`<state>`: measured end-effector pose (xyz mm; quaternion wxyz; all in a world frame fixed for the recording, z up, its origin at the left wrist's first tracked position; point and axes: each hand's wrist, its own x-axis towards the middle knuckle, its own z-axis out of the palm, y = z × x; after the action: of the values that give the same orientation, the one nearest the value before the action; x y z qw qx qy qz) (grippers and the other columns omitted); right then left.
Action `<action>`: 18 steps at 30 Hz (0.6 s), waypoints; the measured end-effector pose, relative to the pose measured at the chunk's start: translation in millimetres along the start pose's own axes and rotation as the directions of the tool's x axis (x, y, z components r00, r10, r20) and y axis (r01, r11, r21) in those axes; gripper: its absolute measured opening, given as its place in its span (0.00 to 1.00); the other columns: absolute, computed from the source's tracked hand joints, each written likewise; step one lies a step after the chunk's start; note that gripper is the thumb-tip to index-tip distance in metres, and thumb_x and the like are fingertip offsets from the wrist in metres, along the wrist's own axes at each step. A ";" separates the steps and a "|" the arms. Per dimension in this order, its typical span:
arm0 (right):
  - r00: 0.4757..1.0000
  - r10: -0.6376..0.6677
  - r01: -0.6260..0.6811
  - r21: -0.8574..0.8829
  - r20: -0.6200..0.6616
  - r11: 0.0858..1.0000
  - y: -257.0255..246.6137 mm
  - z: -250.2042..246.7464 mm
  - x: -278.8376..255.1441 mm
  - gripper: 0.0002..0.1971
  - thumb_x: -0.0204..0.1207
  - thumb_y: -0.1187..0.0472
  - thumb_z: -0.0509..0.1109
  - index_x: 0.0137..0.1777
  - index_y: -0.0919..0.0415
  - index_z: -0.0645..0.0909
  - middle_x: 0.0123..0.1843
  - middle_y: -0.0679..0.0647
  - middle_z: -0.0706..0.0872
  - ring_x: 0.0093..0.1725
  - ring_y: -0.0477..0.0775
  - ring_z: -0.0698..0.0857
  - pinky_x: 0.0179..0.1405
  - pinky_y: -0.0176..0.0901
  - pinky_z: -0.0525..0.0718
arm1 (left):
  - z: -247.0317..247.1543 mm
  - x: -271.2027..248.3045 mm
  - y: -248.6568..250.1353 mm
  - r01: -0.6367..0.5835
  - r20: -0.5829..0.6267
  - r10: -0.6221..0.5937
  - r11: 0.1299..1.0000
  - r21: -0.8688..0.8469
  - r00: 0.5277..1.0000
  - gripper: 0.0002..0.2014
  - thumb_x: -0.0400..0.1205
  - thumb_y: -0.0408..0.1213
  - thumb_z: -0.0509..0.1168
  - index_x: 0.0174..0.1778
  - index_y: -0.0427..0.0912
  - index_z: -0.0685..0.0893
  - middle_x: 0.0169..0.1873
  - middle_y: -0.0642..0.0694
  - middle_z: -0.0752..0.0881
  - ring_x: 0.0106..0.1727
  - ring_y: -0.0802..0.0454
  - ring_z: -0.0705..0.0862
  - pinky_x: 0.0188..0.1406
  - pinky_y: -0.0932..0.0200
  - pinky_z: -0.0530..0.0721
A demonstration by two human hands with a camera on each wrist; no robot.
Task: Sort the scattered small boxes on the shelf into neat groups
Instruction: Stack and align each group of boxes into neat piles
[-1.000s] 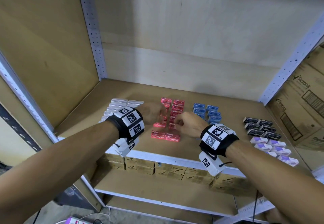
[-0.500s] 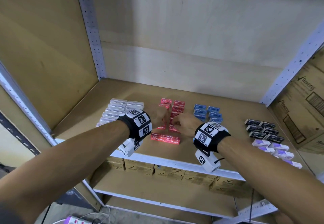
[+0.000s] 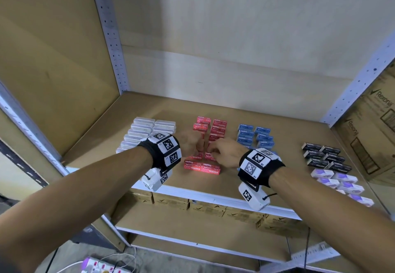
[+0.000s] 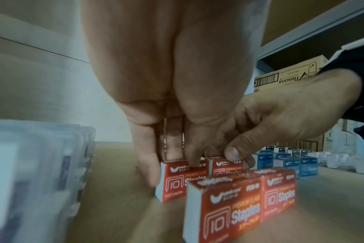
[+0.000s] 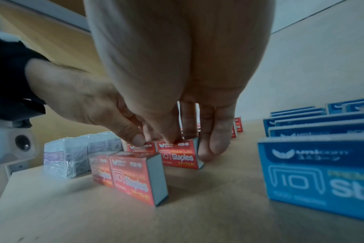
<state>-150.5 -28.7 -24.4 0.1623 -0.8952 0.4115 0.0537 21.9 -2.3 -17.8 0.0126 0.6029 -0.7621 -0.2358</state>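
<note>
Red staple boxes (image 3: 210, 127) stand in two columns mid-shelf, with a front pair (image 3: 202, 167) nearest me. Just behind that pair, my left hand (image 3: 195, 144) pinches the left red box (image 4: 177, 177), thumb on its top edge and fingers (image 4: 148, 164) down its outer end. My right hand (image 3: 215, 151) pinches the neighbouring right red box (image 5: 179, 155), thumb on top and fingers (image 5: 212, 146) against its outer end. The two boxes stand side by side, nearly touching. The hands hide the boxes directly behind them.
Clear-wrapped boxes (image 3: 147, 131) are grouped at the left, blue staple boxes (image 3: 254, 136) right of the red, black boxes (image 3: 324, 155) and white-purple boxes (image 3: 337, 181) far right. Large cardboard cartons (image 3: 372, 136) stand beyond the right post. The shelf's front edge (image 3: 213, 197) lies under my wrists.
Both hands have drawn closer together and settled on the second row of red boxes. The left red box, earlier set off to the left, now stands against its neighbour.
</note>
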 end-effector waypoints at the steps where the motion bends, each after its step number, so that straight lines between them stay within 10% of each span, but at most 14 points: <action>1: 1.000 0.000 0.000 0.001 0.005 1.000 -0.2 0.0 -1.0 0.15 0.81 0.63 0.60 0.60 0.54 0.85 0.60 0.50 0.88 0.55 0.53 0.85 0.51 0.40 0.80 | -0.3 0.4 -1.0 -0.003 0.018 0.003 1.000 0.010 1.000 0.12 0.81 0.28 0.65 0.59 0.35 0.87 0.54 0.44 0.86 0.56 0.47 0.81 0.58 0.57 0.78; 18: 0.999 0.007 -0.009 0.036 0.054 0.999 -4.8 -0.1 -6.2 0.17 0.85 0.64 0.56 0.65 0.58 0.84 0.64 0.52 0.86 0.60 0.52 0.83 0.52 0.34 0.74 | -3.4 3.5 -7.1 -0.059 0.097 0.054 0.997 0.042 0.994 0.14 0.81 0.29 0.66 0.61 0.40 0.88 0.58 0.46 0.88 0.60 0.49 0.83 0.50 0.67 0.71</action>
<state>-150.9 -21.4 -21.7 0.1892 -0.8888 0.4114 0.0710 28.5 -7.9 -18.4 -0.0309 0.5691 -0.7836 -0.2470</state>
